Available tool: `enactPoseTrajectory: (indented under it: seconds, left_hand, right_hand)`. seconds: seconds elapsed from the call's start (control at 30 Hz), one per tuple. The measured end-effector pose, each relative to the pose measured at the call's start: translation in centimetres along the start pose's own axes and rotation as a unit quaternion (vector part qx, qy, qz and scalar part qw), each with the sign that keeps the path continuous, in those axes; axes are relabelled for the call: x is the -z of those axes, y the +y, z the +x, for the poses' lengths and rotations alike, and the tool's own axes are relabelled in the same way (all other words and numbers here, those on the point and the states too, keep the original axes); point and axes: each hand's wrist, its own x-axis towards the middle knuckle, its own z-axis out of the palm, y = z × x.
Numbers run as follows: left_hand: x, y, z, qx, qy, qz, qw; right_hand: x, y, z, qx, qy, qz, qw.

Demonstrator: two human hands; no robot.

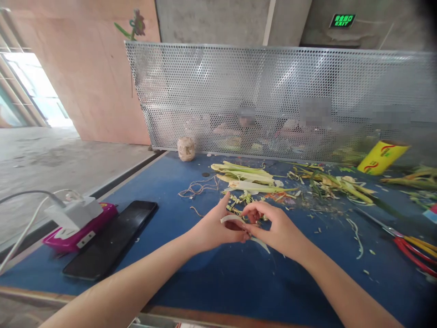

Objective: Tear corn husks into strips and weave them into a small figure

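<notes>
Both my hands meet above the blue table, pinching a pale strip of leaf between them. My left hand grips its curled left end, with thumb and fingers closed on it. My right hand holds the other part, and the strip's tail sticks out below it. Just beyond my fingers lies a heap of pale green leaf strips and small cuttings.
A black phone and a pink power bank with a white charger lie at the left. Red-handled scissors lie at the right, a yellow roll and twine ball stand by the perforated metal screen. People sit behind it.
</notes>
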Motion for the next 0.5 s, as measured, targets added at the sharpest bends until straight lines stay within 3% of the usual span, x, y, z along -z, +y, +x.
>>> enactPoseTrajectory:
  seconds: [0.2, 0.5]
  left_hand:
    - [-0.1, 0.1, -0.2, 0.006, -0.012, 0.016, 1.000]
    - [-0.3, 1.0, -0.2, -0.005, 0.005, 0.014, 1.000]
  right_hand:
    - [0.0, -0.2, 0.2, -0.060, -0.038, 0.067, 0.995]
    - [0.3, 0.1, 0.2, -0.069, -0.044, 0.160, 0.984]
